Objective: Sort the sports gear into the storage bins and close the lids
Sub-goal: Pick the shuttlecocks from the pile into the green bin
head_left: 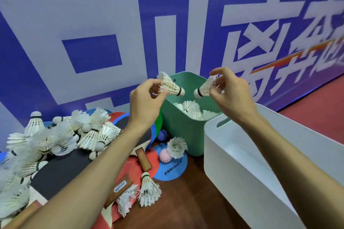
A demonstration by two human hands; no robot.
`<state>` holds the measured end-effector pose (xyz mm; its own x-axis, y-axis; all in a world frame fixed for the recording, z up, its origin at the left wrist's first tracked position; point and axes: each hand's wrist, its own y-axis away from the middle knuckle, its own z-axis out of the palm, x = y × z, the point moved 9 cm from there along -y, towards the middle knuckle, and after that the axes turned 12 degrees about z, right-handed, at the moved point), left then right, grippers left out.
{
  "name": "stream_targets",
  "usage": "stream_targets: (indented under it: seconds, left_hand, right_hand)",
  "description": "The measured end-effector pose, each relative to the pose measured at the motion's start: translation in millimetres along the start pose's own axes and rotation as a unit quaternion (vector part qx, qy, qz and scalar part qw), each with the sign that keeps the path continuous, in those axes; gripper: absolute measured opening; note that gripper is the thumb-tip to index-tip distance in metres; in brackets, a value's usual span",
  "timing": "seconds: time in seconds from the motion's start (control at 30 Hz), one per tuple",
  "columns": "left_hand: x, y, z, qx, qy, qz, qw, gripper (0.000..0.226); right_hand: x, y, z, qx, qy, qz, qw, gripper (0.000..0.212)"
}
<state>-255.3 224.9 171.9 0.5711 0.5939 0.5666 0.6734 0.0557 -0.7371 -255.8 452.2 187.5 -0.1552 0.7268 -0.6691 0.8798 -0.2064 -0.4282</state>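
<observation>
Feathers of a white feather shuttlecock with a black-banded cork tip (pixel 171 86) were pinched between thumb and fingers of the left hand (pixel 147 98), its long axis nearly level and the cork pointing to about four o'clock. The right hand (pixel 229 91) pinched the skirt of a second white feather shuttlecock (pixel 203 88) the same way, cork pointing to about eight o'clock, so the two corks faced each other, close but apart.

Both were held over the open mouth of the mint-green plastic bin (pixel 178 132), which lay at six o'clock from the grips and already held several white shuttlecocks (pixel 191 109). Judging by that, letting go would probably be enough, and neither hand looked better placed than the other.

At four o'clock from the green bin stood a white plastic bin (pixel 232 154), touching it or nearly so. A loose heap of white shuttlecocks (pixel 61 135) waited at eight o'clock, nearer the left hand. No lid showed.
</observation>
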Motion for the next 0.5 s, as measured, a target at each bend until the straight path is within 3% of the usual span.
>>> stream_targets:
  seconds: [0.17,0.33,0.5]
  left_hand:
    - [-21,-12,58,-0.047,-0.014,0.011,0.999,0.024]
    - [-43,-8,95,-0.188,-0.062,0.025,0.980,0.037]
    - [-55,6,71,-0.193,-0.070,0.019,0.978,0.032]
  right_hand:
    - [28,-19,30,-0.026,0.032,0.048,0.998,0.038]
    - [38,-19,63,-0.112,0.093,0.068,0.987,0.054]
    - [22,-6,77,-0.120,0.135,0.015,0.983,0.047]
